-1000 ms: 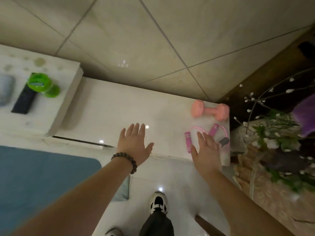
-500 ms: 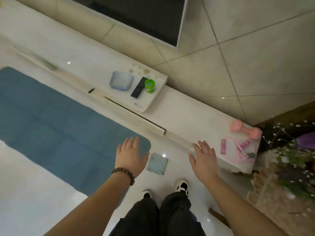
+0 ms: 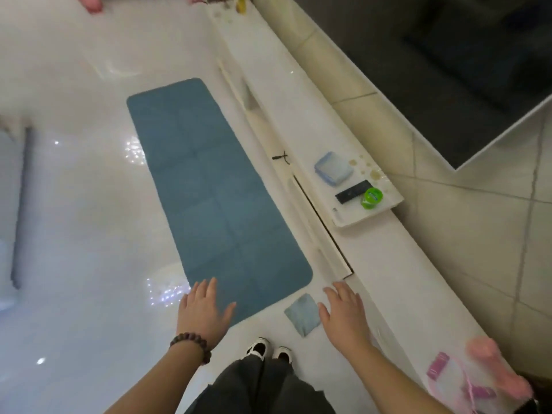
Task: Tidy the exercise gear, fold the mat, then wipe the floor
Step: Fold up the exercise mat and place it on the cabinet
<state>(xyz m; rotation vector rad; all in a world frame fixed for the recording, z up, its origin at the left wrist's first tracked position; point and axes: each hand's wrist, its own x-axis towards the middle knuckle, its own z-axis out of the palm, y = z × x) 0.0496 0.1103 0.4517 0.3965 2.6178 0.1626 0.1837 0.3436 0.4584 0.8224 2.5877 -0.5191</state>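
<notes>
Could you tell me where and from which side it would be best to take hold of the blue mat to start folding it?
Probably the near short edge of the blue mat, at its two rounded corners. It lies flat and lengthwise away from the person, that end just above the shoes, and the open left hand is over one corner. The right hand would need to shift left, off the small cloth.

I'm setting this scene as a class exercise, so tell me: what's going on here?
A person stands at the near end of a blue rectangular mat lying flat and unfolded on the glossy white floor. Both the left hand and right hand are held out open, holding nothing. A small pale blue cloth lies on the floor by the mat's corner. A pink dumbbell and pink skipping rope sit on the white ledge.
</notes>
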